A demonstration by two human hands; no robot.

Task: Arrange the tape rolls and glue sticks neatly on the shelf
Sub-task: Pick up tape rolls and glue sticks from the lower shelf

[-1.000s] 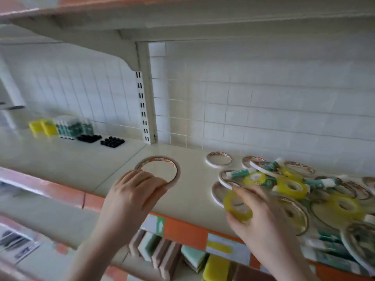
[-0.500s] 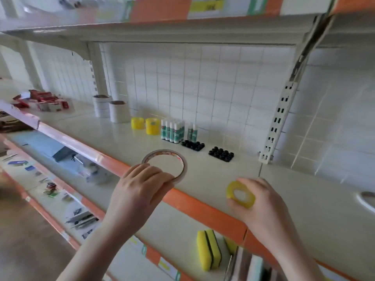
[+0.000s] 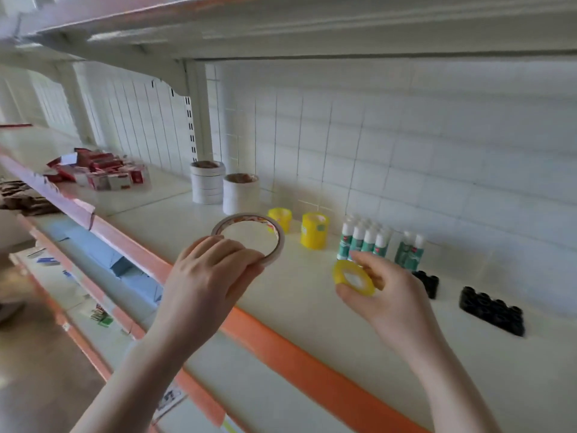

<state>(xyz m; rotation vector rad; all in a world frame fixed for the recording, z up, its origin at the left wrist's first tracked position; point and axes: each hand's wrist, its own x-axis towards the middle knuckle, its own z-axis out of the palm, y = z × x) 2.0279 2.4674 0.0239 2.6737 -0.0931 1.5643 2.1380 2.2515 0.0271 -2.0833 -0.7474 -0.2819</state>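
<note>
1. Cream shelf [image 3: 312, 307] with an orange front strip [image 3: 296, 364] carries everything, under another shelf of the same kind; a white tiled wall [image 3: 406, 145] stands behind it, and lower shelves with blurred goods run off to the left.
2. Nearest, the left hand [image 3: 206, 276] grips a wide, thin white tape roll [image 3: 249, 237] by its near rim, above the shelf's front part; the red print on the roll is too blurred to read.
3. Level with it, the right hand [image 3: 387, 295] pinches a small yellow tape roll [image 3: 354, 278] between thumb and fingers.
4. Black blocks [image 3: 491, 310] lie just right of that hand.
5. Farther back, glue sticks [image 3: 365, 240] with green labels stand upright in a cluster; the writing is illegible.
6. Left of them stand two stacks of yellow tape rolls [image 3: 314, 230].
7. By the wall stand two stacks of white tape rolls [image 3: 207, 182].
8. Farthest left, red and white packets [image 3: 103, 173] lie in a heap.
</note>
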